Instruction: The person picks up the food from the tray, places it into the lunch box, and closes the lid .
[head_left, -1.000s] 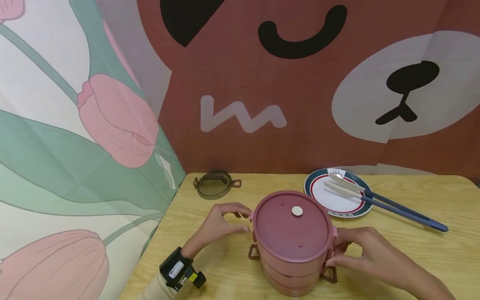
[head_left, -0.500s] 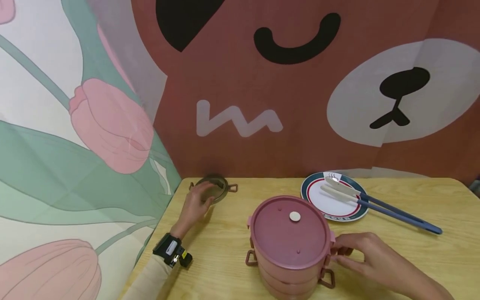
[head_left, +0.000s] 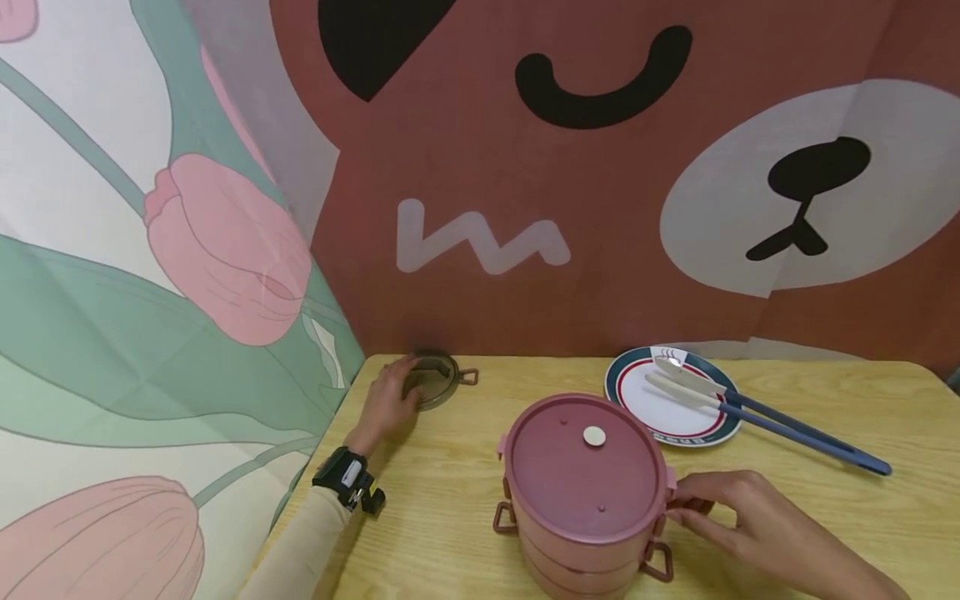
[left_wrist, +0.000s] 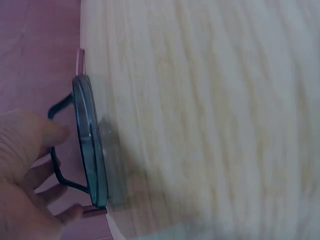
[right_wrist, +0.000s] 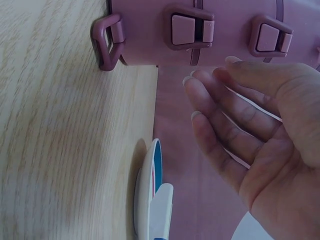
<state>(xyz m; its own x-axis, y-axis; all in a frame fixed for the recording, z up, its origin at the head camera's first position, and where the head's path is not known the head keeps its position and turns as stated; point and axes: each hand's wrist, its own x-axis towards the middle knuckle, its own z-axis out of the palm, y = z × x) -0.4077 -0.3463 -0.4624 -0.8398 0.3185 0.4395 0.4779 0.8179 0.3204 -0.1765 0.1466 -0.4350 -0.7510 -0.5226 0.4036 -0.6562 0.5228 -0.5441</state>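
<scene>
My left hand (head_left: 386, 408) is at the left side of a see-through dark round lid (head_left: 442, 392) with a raised carry handle (left_wrist: 57, 170) and brown side clips. In the left wrist view the thumb lies in front of the handle and the other fingers behind it, spread with a gap between. My right hand (head_left: 757, 517) is beside a pink stacked lunch box (head_left: 585, 550). Its fingers lie loosely bent near the clasps (right_wrist: 183, 30), holding nothing visible. The lunch box has a round lid with a white knob (head_left: 594, 436).
A white plate (head_left: 637, 404) with a dark rim stands at the back of the wooden table (head_left: 442, 500), behind the lunch box. Tongs (head_left: 795, 429) with blue handles and pale ends lie across it, pointing right. A printed cloth (head_left: 487, 308) hangs along the back and left.
My left hand has left the lunch box's side and reached up-left to the see-through lid. My right hand stays beside the lunch box, its thumb slightly shifted.
</scene>
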